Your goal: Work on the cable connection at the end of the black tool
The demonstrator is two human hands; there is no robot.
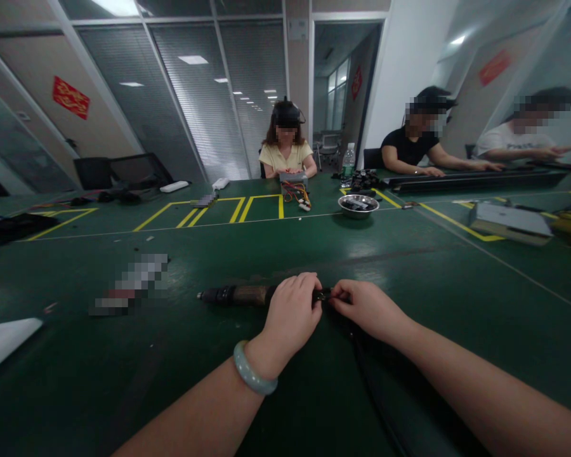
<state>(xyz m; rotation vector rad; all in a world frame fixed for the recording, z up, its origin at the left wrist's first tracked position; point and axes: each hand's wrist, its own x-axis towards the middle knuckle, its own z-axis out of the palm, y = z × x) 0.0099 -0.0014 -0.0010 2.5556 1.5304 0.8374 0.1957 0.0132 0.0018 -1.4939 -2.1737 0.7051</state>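
A dark electric screwdriver [250, 295] with a brown middle section lies on the green table, its metal tip to the left. My left hand [295, 304], with a pale green bangle at the wrist, is wrapped over its rear end. Just right of that, my right hand [366, 308] pinches at the end of the tool where a black cable [368, 374] comes away. That cable runs down toward the table's near edge. The fingers hide the exact joint between tool and cable.
A metal bowl [358, 206] of small dark parts stands ahead, near a plastic bottle [349, 165]. Farther off, a person [285, 155] handles a grey box with coloured wires [297, 193]. Two people sit at right by a long black bar [476, 180]. A grey metal box [511, 222] lies at right.
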